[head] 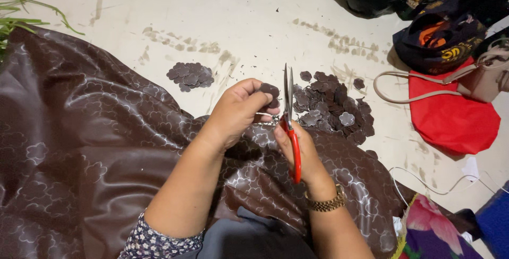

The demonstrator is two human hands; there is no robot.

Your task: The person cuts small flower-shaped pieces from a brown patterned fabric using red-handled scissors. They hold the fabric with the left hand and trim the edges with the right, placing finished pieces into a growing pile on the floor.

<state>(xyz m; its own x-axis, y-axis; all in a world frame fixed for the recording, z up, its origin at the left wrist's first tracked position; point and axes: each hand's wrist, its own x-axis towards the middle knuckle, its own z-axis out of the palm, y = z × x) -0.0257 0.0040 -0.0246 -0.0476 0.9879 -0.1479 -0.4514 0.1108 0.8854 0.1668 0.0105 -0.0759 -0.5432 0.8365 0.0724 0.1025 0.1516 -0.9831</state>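
Person sat on the floor, brown shiny cloth (95, 147) printed with flower outlines spread over the lap, kept close so the pattern could be reached. Left hand (236, 111) was closed, thumb and fingers pinched on a small brown flower-shaped cutout (269, 90), held up just beside the blades, probably so its edge could be trimmed. Right hand (297, 150) was clamped around the red handles of the scissors (289, 116), blades pointing up and away from the body, nearly together as far as visible; the exact gap was too thin to tell. A gold watch (327, 203) sat on the right wrist.

Just beyond the scissors lay a big pile of cut flower pieces (334, 108), partly on the cloth's edge and partly on the pale floor (254, 20), within easy drop range of the hands. A smaller pile (190, 75) sat apart to the left on the floor, likely sorted separately. Tiny scraps speckled the floor between them.

To the right: a red bag (453, 118) flat on the floor, a beige handbag (485, 76) with its long strap looped out, a dark bag (440, 39) behind it. White cord (424, 180) trailed near a floral cloth (429, 224) at lower right. Green leaves (16, 15) at upper left.
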